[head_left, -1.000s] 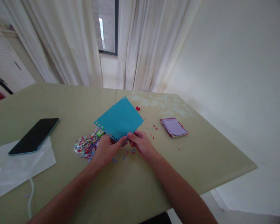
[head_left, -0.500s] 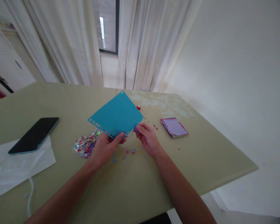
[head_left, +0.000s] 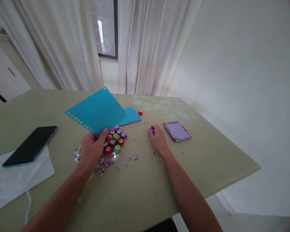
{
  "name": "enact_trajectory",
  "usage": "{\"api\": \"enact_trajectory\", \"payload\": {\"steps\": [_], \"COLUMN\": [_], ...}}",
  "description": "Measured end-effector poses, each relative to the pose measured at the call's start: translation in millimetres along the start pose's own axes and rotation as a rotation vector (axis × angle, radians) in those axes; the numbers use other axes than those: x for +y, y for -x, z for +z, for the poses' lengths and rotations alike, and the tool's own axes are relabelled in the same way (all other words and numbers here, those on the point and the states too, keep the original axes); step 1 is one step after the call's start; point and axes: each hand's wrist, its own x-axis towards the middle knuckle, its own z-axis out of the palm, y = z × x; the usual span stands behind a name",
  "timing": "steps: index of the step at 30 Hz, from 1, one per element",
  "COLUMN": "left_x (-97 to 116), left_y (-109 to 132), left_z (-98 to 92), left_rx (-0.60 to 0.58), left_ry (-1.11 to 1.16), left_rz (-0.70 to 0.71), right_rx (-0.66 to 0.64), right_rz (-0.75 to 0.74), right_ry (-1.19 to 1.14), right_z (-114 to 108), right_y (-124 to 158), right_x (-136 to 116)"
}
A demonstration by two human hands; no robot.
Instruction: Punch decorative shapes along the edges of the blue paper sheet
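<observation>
My left hand (head_left: 91, 149) pinches the near corner of a blue paper sheet (head_left: 96, 111), lifted off the table and tilted to the left; one edge carries a row of punched holes. My right hand (head_left: 157, 138) rests on the table with its fingers closed on a small purple punch (head_left: 151, 130). Between the hands sits a cluster of several small punches (head_left: 114, 140) in red, green and purple. A clear bag of coloured confetti (head_left: 100, 164) lies under my left wrist, and loose punched bits (head_left: 135, 157) are scattered around.
A second blue sheet (head_left: 130, 116) lies flat beyond the punches, with a lone red punch (head_left: 140, 112) beside it. A small purple notepad (head_left: 177, 131) sits to the right. A black phone (head_left: 30, 146) rests on white paper (head_left: 16, 180) at left. Curtains and a window stand behind the table (head_left: 207, 167).
My left hand swung the blue sheet up and to the left, uncovering the punches and second sheet. My right hand let go of the sheet and moved right with the purple punch.
</observation>
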Motion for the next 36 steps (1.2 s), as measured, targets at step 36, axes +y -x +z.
{"api": "enact_trajectory", "payload": {"steps": [36], "left_x": [1.0], "left_y": [23.1], "left_z": [13.6], "left_rx": [-0.205], "left_ry": [0.110], "left_rz": [-0.004], "right_rx": [-0.486], "right_rz": [0.297], "right_ry": [-1.105], "right_z": [3.8], "right_y": [43.3], "right_x": [-86.1]}}
